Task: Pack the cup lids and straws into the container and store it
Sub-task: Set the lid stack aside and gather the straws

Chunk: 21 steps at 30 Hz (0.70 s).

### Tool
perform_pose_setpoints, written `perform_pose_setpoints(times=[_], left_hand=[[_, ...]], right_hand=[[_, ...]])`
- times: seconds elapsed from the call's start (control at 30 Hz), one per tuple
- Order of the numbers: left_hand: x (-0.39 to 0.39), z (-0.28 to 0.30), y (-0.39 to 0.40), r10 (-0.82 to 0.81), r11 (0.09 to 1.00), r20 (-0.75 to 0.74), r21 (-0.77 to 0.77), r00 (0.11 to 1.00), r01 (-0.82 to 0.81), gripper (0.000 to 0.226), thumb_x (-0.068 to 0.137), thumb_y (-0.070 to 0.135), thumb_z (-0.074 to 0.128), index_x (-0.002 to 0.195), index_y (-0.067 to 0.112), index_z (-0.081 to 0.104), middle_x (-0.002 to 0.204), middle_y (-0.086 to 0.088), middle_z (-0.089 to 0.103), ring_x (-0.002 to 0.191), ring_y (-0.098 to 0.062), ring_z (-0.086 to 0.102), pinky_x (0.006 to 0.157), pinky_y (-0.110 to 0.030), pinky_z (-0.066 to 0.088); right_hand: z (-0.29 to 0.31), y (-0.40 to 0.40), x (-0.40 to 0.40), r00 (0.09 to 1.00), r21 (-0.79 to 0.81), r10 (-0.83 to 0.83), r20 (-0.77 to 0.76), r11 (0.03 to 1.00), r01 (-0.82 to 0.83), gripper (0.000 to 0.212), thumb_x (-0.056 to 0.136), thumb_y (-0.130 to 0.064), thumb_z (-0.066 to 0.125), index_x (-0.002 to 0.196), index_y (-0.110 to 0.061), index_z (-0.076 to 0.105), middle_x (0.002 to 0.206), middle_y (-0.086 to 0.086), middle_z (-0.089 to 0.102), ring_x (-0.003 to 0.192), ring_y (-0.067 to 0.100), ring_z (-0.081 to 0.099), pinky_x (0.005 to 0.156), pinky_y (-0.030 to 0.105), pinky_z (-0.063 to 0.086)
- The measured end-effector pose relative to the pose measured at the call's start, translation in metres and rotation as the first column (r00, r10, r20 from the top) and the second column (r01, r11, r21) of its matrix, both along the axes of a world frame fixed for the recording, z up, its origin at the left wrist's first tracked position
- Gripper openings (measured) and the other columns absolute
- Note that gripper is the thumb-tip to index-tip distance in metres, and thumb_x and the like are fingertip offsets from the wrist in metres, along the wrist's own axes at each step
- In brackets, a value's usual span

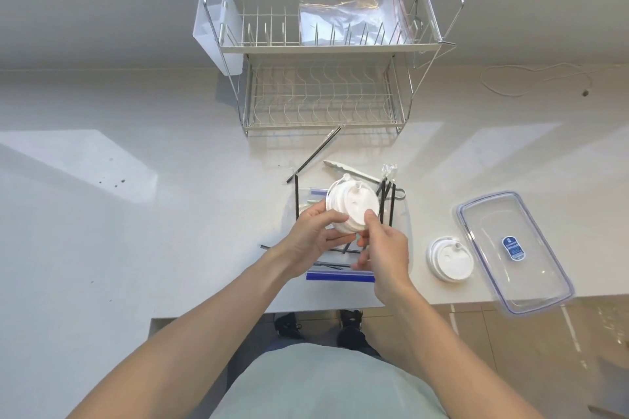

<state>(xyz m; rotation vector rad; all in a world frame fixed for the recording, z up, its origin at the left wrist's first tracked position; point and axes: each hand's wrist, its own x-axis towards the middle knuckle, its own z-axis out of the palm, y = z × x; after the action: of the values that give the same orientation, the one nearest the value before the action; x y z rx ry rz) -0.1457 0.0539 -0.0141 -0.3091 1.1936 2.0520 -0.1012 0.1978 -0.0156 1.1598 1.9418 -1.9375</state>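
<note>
A stack of white cup lids point(352, 206) is held above the counter's front middle. My left hand point(315, 235) grips the stack from below and the left. My right hand point(383, 250) pinches its right edge with thumb and fingers. Under the hands lies a clear zip bag with a blue strip point(340, 275), and several black straws point(388, 201) are scattered on and around it. A second small stack of white lids point(449, 257) rests on the counter to the right. Beside it sits a clear rectangular container point(514, 248) with a blue seal and blue label, hanging over the counter edge.
A two-tier wire dish rack point(323, 88) stands at the back, with clear plastic bags point(350, 17) on its upper shelf. One wrapped straw point(316, 153) lies in front of the rack. A white cord point(531, 78) trails at the back right. The counter edge runs just below the hands.
</note>
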Motion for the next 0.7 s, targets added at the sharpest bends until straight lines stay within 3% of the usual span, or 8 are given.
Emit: perform_pose_setpoints(times=[0.1,0.23,0.37,0.43,0.6,0.7], left_hand=[[0.000,0.000,0.005,0.019,0.999,-0.014,-0.048,1.000,-0.020,0.046,0.094,0.024,0.070,0.134,0.004,0.060,0.126,-0.027,0.066,0.108,-0.035,0.067,0.102,-0.050,0.054],[0.002,0.000,0.008,0.017,0.996,-0.054,-0.091,0.998,-0.022,0.043,0.095,0.023,0.070,0.132,0.004,0.060,0.126,-0.027,0.066,0.108,-0.034,0.066,0.100,-0.052,0.053],[0.001,0.001,0.009,-0.001,0.995,-0.098,-0.102,0.995,-0.009,0.041,0.093,0.017,0.073,0.132,0.011,0.063,0.123,-0.018,0.070,0.106,-0.028,0.067,0.095,-0.047,0.054],[0.003,0.003,0.011,-0.024,0.994,-0.101,-0.104,0.995,0.013,0.041,0.093,0.017,0.073,0.132,0.012,0.063,0.118,-0.015,0.070,0.103,-0.029,0.066,0.093,-0.050,0.052],[0.006,0.004,0.018,-0.054,0.992,-0.105,-0.121,0.993,0.041,0.044,0.093,0.016,0.072,0.135,0.010,0.060,0.122,-0.027,0.065,0.103,-0.031,0.065,0.094,-0.055,0.051],[0.008,0.004,0.023,-0.084,0.989,-0.104,-0.134,0.991,0.070,0.045,0.094,0.020,0.072,0.136,0.008,0.059,0.131,-0.027,0.062,0.106,-0.031,0.066,0.098,-0.058,0.051]], right_hand=[[0.003,-0.003,0.008,0.993,0.081,0.120,-0.010,0.990,-0.119,0.048,0.087,-0.058,0.061,0.075,-0.014,0.074,0.064,0.003,0.064,0.043,0.012,0.055,0.046,0.032,0.057],[0.007,0.001,0.017,0.968,0.192,0.249,-0.007,0.951,-0.243,0.055,0.079,-0.068,0.055,0.070,-0.016,0.071,0.067,0.002,0.067,0.057,0.015,0.061,0.044,0.024,0.053],[0.008,0.014,0.019,0.984,0.184,0.179,-0.024,0.968,-0.172,0.049,0.086,-0.070,0.060,0.099,-0.022,0.063,0.090,0.003,0.066,0.078,0.022,0.069,0.050,0.031,0.061],[0.008,0.021,0.017,0.979,0.119,0.190,-0.068,0.976,-0.181,0.041,0.095,-0.059,0.061,0.111,-0.021,0.063,0.097,0.003,0.066,0.076,0.018,0.070,0.056,0.034,0.063],[0.006,0.037,0.017,0.971,0.003,0.195,-0.139,0.980,-0.197,0.026,0.101,-0.037,0.064,0.108,-0.013,0.067,0.076,0.004,0.070,0.064,0.015,0.066,0.062,0.041,0.065],[0.004,0.043,0.020,0.970,-0.002,0.203,-0.131,0.979,-0.206,0.024,0.101,-0.035,0.064,0.107,-0.011,0.065,0.086,0.008,0.073,0.070,0.018,0.071,0.067,0.047,0.066]])
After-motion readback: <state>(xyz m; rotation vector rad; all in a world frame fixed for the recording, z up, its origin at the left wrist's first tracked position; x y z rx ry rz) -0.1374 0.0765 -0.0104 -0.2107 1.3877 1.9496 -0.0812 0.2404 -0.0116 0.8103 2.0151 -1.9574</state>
